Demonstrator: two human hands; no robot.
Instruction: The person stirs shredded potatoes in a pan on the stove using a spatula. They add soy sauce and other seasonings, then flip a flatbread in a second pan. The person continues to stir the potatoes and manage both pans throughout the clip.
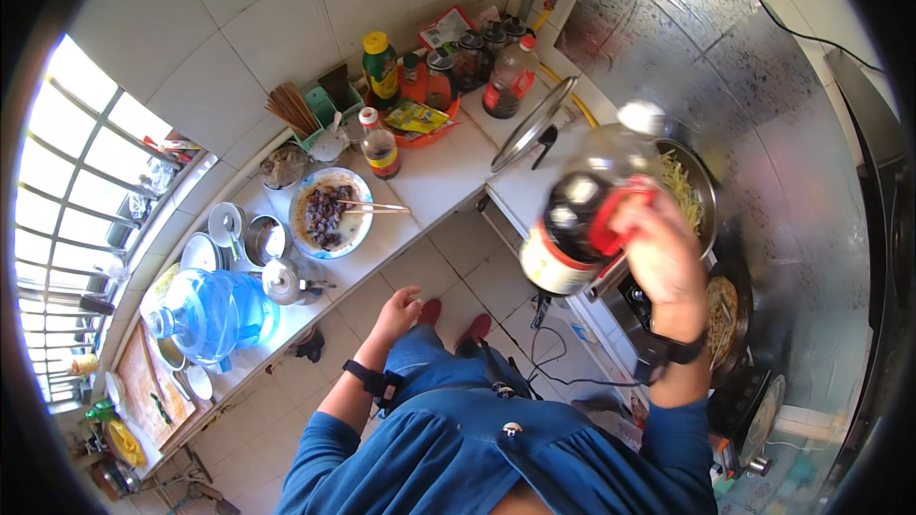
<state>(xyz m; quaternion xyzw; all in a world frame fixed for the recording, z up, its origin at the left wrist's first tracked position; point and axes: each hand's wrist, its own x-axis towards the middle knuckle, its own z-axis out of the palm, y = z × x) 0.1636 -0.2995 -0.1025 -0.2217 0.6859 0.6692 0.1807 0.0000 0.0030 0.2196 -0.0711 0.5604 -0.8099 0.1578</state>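
Observation:
My right hand grips the red handle of a large clear plastic bottle with a white cap, held tilted in the air. Dark liquid fills its lower part, above a pale label; bottle and hand are slightly blurred. Behind them, partly hidden, is a metal wok with pale yellow-green shredded food. Below it, beside my right wrist, a dark frying pan holds a browned flatbread. My left hand hangs in front of my body, holding nothing, its fingers loosely bent.
On the counter are a bowl of dark food with chopsticks, a sauce bottle, an orange tray of seasonings and another handled bottle. A glass lid stands on edge. A blue water jug lies near a cutting board.

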